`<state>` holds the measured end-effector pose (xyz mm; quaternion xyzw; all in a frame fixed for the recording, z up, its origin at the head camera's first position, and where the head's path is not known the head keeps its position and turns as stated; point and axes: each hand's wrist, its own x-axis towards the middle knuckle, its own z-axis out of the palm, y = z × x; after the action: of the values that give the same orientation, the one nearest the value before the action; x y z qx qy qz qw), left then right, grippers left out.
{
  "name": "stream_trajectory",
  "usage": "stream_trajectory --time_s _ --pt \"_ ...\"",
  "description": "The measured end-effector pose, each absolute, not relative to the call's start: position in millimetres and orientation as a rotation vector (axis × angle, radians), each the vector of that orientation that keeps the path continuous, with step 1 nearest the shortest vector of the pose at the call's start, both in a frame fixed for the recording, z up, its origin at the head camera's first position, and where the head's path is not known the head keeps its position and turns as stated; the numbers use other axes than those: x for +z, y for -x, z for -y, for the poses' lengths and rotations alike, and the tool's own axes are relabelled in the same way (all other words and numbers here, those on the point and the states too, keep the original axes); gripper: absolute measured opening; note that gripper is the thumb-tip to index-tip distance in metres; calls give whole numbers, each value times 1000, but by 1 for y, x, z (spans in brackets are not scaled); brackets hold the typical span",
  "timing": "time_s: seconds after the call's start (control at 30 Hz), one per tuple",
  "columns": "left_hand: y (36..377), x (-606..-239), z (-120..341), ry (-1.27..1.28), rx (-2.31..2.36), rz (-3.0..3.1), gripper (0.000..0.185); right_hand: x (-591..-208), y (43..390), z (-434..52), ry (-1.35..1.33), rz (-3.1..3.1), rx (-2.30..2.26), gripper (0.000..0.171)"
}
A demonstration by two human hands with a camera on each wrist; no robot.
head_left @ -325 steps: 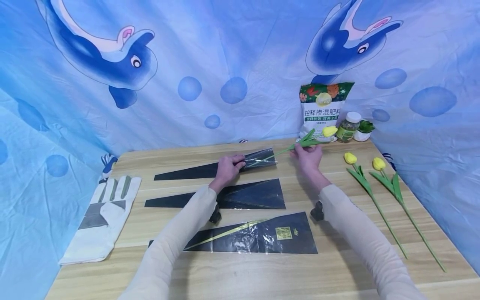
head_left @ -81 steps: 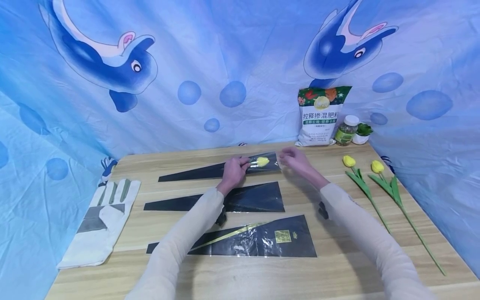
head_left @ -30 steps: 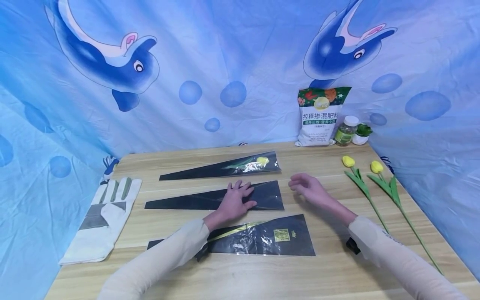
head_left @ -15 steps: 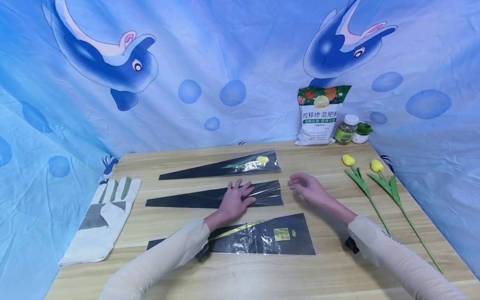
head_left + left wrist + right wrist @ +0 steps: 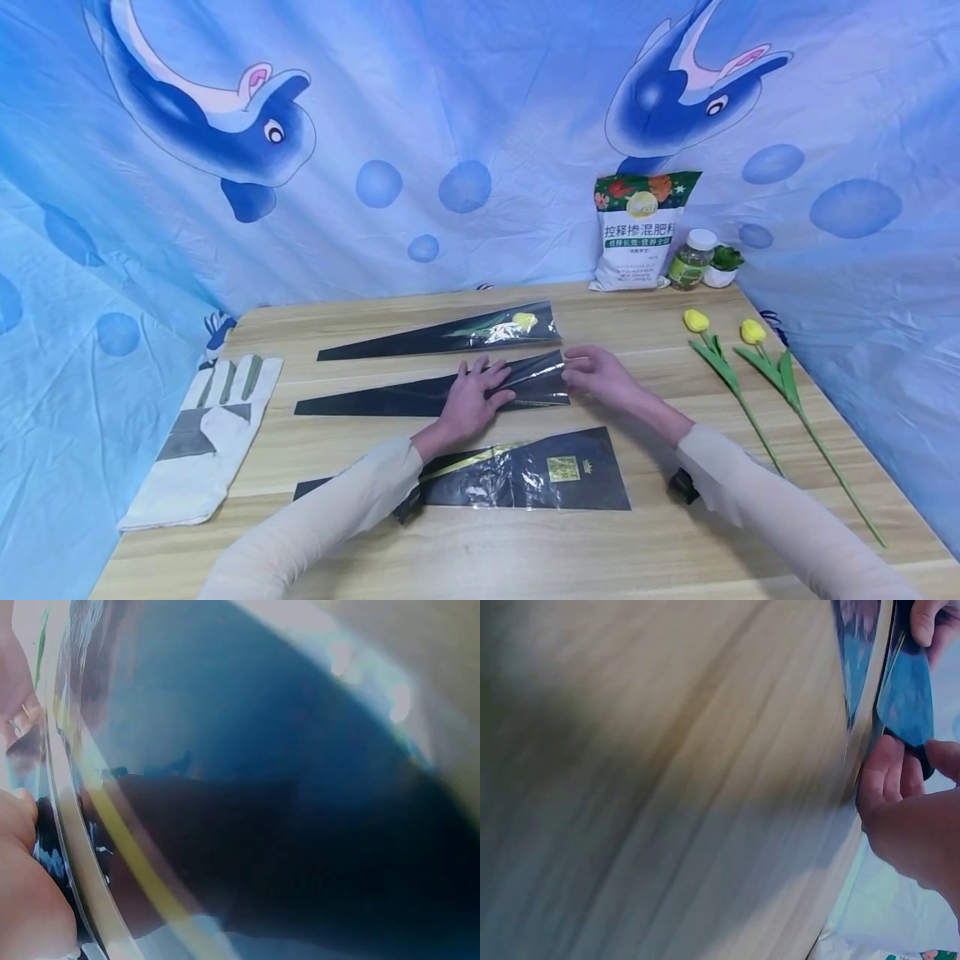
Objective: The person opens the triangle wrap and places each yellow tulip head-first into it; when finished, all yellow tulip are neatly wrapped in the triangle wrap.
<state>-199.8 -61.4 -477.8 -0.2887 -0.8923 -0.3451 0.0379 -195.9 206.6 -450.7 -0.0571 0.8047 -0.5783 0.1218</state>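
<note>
Left hand (image 5: 468,402) spread flat on middle sleeve (image 5: 375,402), pinning it to the table (image 5: 525,550); right hand (image 5: 600,382) pinches its wide mouth just beside, likely to open it; tulips (image 5: 731,367) lie right of that hand.

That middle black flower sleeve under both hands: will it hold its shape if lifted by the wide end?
Probably not. The middle sleeve looks like thin glossy film, so it would likely droop. Its sheen suggests it may slip between fingertips. The left hand presses it flat while the right hand pinches the open end, hinting it shifts easily.
</note>
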Motion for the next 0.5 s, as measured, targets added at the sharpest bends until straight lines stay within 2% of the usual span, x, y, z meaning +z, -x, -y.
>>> stream_trajectory --time_s 0.5 --pt "198 -476 55 839 -1110 2692 39 -446 200 -192 -47 -2417 -1646 60"
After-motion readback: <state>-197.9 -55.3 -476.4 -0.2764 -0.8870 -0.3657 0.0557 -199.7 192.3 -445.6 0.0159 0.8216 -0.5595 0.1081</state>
